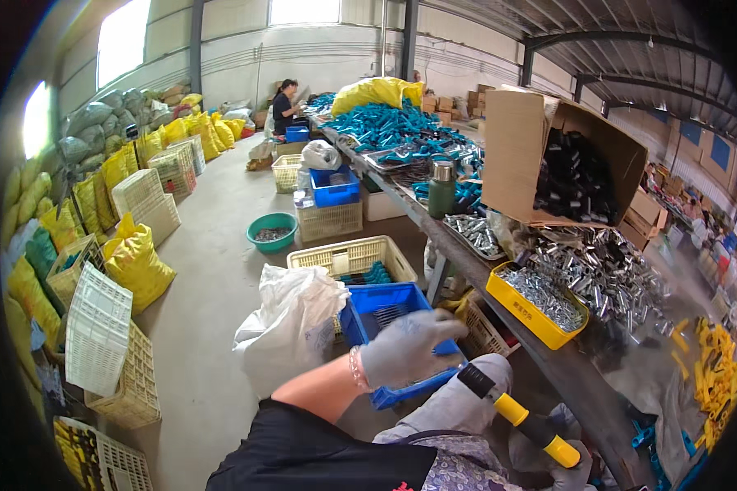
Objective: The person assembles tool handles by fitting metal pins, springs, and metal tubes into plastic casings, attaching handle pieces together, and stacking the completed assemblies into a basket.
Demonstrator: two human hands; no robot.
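The left hand (pixel 408 350), gloved, is above the blue bin (pixel 401 396), with its fingers partly bent and spread; whether they hold anything cannot be determined. The right hand (pixel 576 470), also gloved, is closed around the lower end of the black-and-yellow tool (pixel 513 410). The tool is held at a slant over the person's lap, black end toward the upper left. A white sack (pixel 291 319) is located left of the bin; a cream crate (pixel 319 259) is directly behind it. On the bench (pixel 577 385), right of the bin, is a yellow tray (pixel 528 317) containing small metal parts.
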